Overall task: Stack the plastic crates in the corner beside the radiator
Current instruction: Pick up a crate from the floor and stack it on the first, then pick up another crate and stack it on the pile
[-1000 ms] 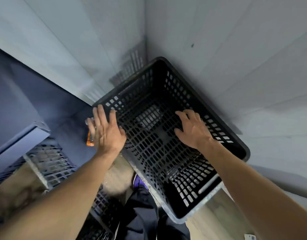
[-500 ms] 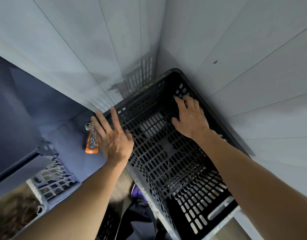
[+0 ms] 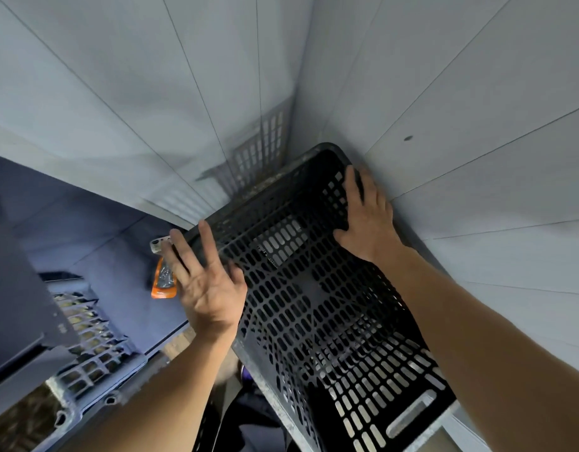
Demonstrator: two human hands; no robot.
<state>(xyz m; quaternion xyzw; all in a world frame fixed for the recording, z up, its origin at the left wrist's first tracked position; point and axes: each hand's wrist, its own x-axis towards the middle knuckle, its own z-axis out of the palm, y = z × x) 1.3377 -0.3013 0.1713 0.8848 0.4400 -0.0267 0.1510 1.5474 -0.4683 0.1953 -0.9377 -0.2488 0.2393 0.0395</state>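
Corner: two pale panelled walls point(image 3: 461, 93) meet at top centre.

Task thing: black perforated plastic crate point(image 3: 314, 305), open side up. Its far corner is pushed into the wall corner and its right rim runs just beside the right wall. A speckled grey plastic crate rim point(image 3: 272, 389) shows under its near-left edge, so the black crate sits in a grey one. The overlap is hidden, so I cannot tell if it is fully seated.

Left of the stack: dark blue ledge point(image 3: 102, 230). Below it, a blue-grey lattice crate point(image 3: 92, 363), well apart from the stack.

Left-hand grip point(image 3: 210, 288): released, fingers straight and spread, palm against the crate's left rim. Right-hand grip point(image 3: 368, 216): released, flat on the right rim near the far corner, fingers close to the wall.

Orange-and-clear packet point(image 3: 164, 282) lies on the ledge, just beside the left fingers.

Risks, as I judge them:
- Neither hand holds the crate. An uneven push could tilt it and jam it crooked in the grey one.
- The right fingers could get pinched between rim and wall if the crate slides right.
- A sweep of the left hand could knock the packet off the ledge.
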